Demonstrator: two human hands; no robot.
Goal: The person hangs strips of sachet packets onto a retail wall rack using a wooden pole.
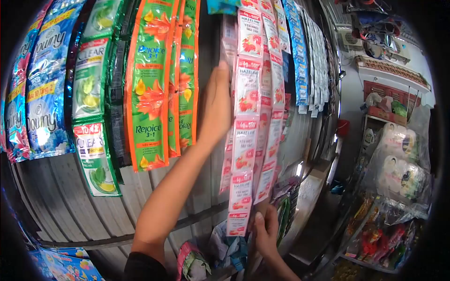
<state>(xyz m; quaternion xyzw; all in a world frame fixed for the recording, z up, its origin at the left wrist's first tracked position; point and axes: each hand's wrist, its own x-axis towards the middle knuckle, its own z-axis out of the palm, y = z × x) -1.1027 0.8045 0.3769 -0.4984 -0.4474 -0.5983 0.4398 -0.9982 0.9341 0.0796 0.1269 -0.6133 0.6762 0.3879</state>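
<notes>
Long strips of pink-and-white Hazeline sachets (246, 136) hang in front of me, several layers deep. My left hand (219, 93) reaches up along their left edge, one digit pointing upward; its other fingers are hidden, so its grip does not show. Low down, my right hand (266, 232) is closed, thumb and fingers together at the bottom end of the right-hand strips. Just left of my left hand hang green-and-orange Rejoice sachet strips (150, 93).
Further left hang Clear sachets (91, 98) and blue Downy sachets (47, 89). Blue and silvery strips (297, 61) hang to the right, all before a corrugated metal wall (61, 201). Plastic-wrapped packs (398, 173) are stacked on the far right. A red bucket (343, 127) is behind.
</notes>
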